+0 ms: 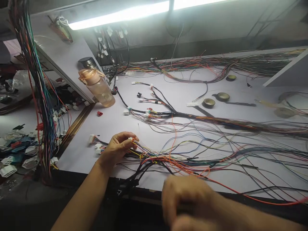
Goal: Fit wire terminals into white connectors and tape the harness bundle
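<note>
Near the front of the desk (77,131), the left hand (117,147) pinches a small connector (131,139) between thumb and fingers, the grip narrow, apparently so that its wires lead off rightward, towards the other hand. From those fingers the wire bundle (173,160) spreads to the right, mostly lying on the desk, which probably takes its weight off the pinch. The right hand (187,196) hangs to the right of the left fingers and nearer the edge, too blurred for me to tell whether it grips anything. Just left of the pinching fingers rest white connectors (98,146). Beyond the fingers a second harness (175,113) lies apart, perhaps to avoid tangling. Farther right, tape rolls (208,103) sit behind that harness, while a bottle (99,88) stands beyond the fingers to the left, seemingly set aside from the handling.
</note>
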A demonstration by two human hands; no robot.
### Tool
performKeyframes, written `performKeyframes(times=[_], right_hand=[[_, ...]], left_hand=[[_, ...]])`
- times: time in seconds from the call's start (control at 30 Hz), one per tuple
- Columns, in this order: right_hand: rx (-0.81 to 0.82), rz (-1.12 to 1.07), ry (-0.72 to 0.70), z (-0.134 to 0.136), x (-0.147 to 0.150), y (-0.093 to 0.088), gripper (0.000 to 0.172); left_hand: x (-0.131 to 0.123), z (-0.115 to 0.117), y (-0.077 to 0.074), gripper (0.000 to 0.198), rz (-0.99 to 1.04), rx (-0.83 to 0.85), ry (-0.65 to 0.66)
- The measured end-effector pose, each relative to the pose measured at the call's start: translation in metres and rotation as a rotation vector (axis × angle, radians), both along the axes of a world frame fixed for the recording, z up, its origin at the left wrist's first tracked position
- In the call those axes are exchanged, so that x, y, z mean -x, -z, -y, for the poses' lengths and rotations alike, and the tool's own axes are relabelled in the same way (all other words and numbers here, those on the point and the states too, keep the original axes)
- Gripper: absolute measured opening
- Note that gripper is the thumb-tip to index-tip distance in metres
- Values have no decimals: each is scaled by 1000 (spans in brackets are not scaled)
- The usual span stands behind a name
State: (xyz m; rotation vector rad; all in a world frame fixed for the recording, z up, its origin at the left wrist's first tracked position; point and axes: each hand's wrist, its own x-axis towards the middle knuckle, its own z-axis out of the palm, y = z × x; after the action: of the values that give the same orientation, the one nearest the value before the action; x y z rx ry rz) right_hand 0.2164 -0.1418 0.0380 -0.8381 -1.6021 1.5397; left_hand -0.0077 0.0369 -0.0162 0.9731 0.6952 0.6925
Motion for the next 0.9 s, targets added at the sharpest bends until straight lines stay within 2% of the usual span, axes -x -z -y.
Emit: performKeyframes(times=[0.07,0.17,0.27,0.37,0.5,0.63,0.8,0.9], right_hand=[[-89,146,225,-29,-11,4,27],[-284,374,422,-71,-32,23,30],[-555,583,604,-110,-50,48,19],[-701,779,654,-143,-56,63,17],[-791,958,623,-170,-48,64,18],[-820,1050,614,-183,-44,67,15],[-785,1018,640,-191,-46,80,20],[-743,1005,616,-193,-50,79,17]], left_hand=[[1,0,1,15,-7,10,3],[0,-1,2,15,-7,5,14],[-1,-1,0,14,2,-12,31],[-2,-2,0,11,5,-23,43],[-2,-3,0,9,-11,-5,48],[-5,-3,-2,8,-13,-4,39],[-6,-1,-5,7,-11,-19,45],[-3,-1,-3,8,-12,-23,60]])
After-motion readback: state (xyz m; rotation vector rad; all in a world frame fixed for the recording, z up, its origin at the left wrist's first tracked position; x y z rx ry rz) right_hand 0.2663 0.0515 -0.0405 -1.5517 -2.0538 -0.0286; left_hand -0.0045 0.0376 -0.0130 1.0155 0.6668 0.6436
